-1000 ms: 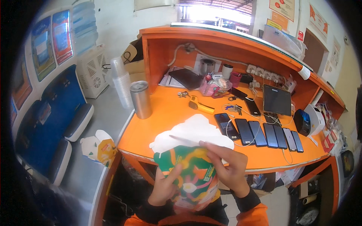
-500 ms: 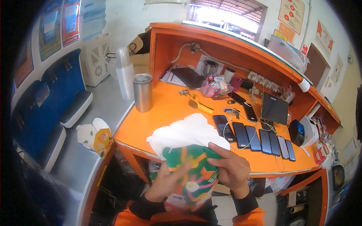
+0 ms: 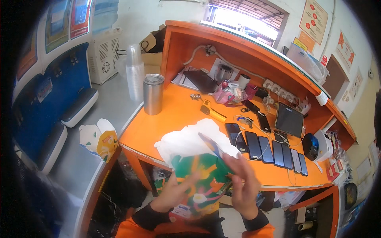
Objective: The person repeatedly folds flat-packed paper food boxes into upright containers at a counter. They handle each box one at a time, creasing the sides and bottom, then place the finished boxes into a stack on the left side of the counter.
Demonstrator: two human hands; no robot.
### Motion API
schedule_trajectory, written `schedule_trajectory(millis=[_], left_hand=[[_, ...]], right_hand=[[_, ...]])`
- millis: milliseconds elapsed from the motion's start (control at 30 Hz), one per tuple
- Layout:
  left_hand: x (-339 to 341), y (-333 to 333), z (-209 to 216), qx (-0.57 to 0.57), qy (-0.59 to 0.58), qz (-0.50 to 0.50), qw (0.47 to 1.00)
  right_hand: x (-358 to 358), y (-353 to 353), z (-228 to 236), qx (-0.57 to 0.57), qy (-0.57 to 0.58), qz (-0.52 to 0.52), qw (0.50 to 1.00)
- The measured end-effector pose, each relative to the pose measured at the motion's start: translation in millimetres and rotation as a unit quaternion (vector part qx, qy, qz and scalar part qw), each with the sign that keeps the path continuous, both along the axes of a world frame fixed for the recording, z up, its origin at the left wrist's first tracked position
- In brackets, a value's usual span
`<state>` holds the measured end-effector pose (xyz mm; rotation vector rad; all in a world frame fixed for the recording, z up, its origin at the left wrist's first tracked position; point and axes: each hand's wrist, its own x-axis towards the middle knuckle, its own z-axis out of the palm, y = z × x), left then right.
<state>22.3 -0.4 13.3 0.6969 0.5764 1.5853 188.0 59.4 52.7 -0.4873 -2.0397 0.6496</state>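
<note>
A green cardboard carton (image 3: 202,162) with a bright printed pattern is in front of me, over the desk's near edge. My left hand (image 3: 174,192) is closed on its left side, thumb across the printed face. A raised flap (image 3: 212,143), blurred by motion, stands at the carton's top. My right hand (image 3: 244,186) is at the right edge, fingers stretched toward the flap and thumb apart; blur hides whether the fingertips touch. Behind the carton, a crumpled white sheet (image 3: 178,141) lies on the orange desk (image 3: 131,133).
Several phones (image 3: 265,149) lie in a row at right, with cables around them. A yellow handheld device (image 3: 213,112) and a steel tumbler (image 3: 153,95) are farther back. On the left grey surface stand a white-and-orange carton (image 3: 99,139) and stacked clear cups (image 3: 135,75).
My right hand has shifted from the carton's top right corner slightly down, its fingers opening. A flap now rises at the carton's top. My left hand keeps its hold.
</note>
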Motion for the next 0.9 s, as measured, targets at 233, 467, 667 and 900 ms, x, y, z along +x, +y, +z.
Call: schedule_trajectory(millis=[233, 467, 667, 900], left_hand=[[-4, -4, -6, 0.011, 0.110, -0.014, 0.994], [-3, 2, 15, 0.012, 0.196, -0.084, 0.977], [8, -6, 4, 0.087, 0.483, 0.008, 0.871], [9, -4, 7, 0.082, 0.395, 0.093, 0.910]], right_hand=[[1, 9, 26, -0.141, -0.089, 0.076, 0.983], [8, 9, 24, -0.069, -0.038, -0.098, 0.992], [6, 26, 43, -0.042, 0.151, -0.195, 0.968], [-4, 6, 19, 0.395, -0.150, -0.256, 0.870]])
